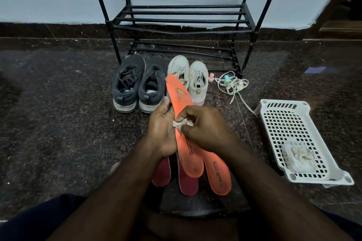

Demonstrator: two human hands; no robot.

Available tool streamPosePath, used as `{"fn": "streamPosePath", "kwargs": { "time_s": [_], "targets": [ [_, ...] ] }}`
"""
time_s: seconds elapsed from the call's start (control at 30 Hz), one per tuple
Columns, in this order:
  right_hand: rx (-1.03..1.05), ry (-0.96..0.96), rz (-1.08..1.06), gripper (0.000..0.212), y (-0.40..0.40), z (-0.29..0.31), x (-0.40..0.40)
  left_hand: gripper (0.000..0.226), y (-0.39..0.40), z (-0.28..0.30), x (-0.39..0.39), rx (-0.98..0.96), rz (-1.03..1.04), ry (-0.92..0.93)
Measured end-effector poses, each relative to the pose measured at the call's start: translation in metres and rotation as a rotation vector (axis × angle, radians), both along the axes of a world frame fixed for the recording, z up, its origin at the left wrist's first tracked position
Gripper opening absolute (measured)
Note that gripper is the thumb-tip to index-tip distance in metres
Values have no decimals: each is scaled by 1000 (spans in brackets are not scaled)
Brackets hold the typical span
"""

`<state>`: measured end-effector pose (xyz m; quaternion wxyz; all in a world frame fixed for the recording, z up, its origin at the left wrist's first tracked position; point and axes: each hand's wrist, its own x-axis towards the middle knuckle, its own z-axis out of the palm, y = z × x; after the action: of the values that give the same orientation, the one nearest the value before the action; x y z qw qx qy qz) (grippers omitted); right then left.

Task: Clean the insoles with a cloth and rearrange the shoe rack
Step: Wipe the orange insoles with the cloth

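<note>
Left hand [162, 125] held orange insole [182, 107] from beneath, fingers curled round its edge, right hand [203, 125] pinched crumpled cloth [183, 123] against insole mid-length, above floor [58, 103], shoe rack [182, 19] against far wall.

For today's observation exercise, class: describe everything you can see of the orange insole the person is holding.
The orange insole is long, flat and foam-like, with a worn greyish smudge near its toe end and dark printed lettering toward the heel. It is held up tilted, toe pointing away toward the shoes. The left hand grips its left edge; the right hand presses a small crumpled cloth against its middle. Its heel overlaps other insoles below.
</note>
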<state>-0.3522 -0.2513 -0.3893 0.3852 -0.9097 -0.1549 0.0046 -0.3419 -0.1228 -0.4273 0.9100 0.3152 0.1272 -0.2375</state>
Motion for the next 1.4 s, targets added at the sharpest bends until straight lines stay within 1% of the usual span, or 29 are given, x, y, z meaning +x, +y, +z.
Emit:
{"fn": "streamPosePath", "kwargs": {
  "time_s": [0.03,0.1,0.17,0.23,0.3,0.37,0.4,0.5,0.57,0.6,0.67,0.73,0.77,0.8,0.9,0.93,0.97,1.07,1.1,1.13,1.23,1.27,1.3,1.33,1.4],
  "targets": [
    [24,-14,-14,18,0,0,-1,63,0,2,0,-11,4,-5],
    [76,-104,-95,18,3,-1,-1,65,-4,2,-4,-12,-12,-1],
    [71,-168,-153,18,5,-2,3,65,-8,-2,-7,-12,-46,10],
    [47,-93,-151,18,3,1,3,66,-9,-4,-8,-14,-64,16],
    [-8,22,-76,18,1,6,-1,65,-3,-2,-4,-12,-41,15],
    [-72,74,4,15,2,8,-7,65,2,2,0,-5,-15,5],
    [-63,73,2,12,4,8,-8,65,3,3,1,3,-5,5],
    [45,-3,-127,11,8,2,-5,66,0,5,-3,26,16,16],
    [39,-22,-176,12,9,0,-2,66,-2,4,-5,20,11,20],
    [23,-4,-167,12,9,1,-3,63,-2,3,-4,22,9,24],
    [-51,57,-77,14,8,1,-5,56,-2,3,-2,46,21,33],
    [-146,115,31,15,9,2,-8,56,-1,3,1,85,32,26],
    [-157,124,56,14,10,2,-9,57,0,3,2,99,39,22],
    [-137,113,48,13,10,2,-8,58,0,3,2,99,50,23],
    [-37,8,-90,10,11,0,-6,62,0,2,0,74,48,25],
    [-34,-13,-99,11,12,0,-6,61,-1,2,-1,77,42,31],
    [-55,-9,-72,13,11,0,-7,58,-1,3,-1,82,39,37],
    [-161,101,110,15,8,5,-9,58,0,6,1,106,34,28],
    [-125,137,129,13,5,7,-8,60,1,7,2,91,35,25],
    [-17,183,103,11,2,9,-6,62,2,9,2,74,30,21],
    [452,303,-108,15,-11,16,4,76,4,8,2,11,-12,-1],
    [559,327,-156,18,-15,18,7,79,5,7,2,-16,-22,1],
    [609,337,-181,19,-17,20,8,79,5,7,3,-32,-27,-1],
    [610,332,-189,19,-18,20,8,78,4,6,5,-35,-28,-9],
    [543,298,-181,20,-15,15,7,70,3,7,7,-10,-9,-22]
  ]
}}
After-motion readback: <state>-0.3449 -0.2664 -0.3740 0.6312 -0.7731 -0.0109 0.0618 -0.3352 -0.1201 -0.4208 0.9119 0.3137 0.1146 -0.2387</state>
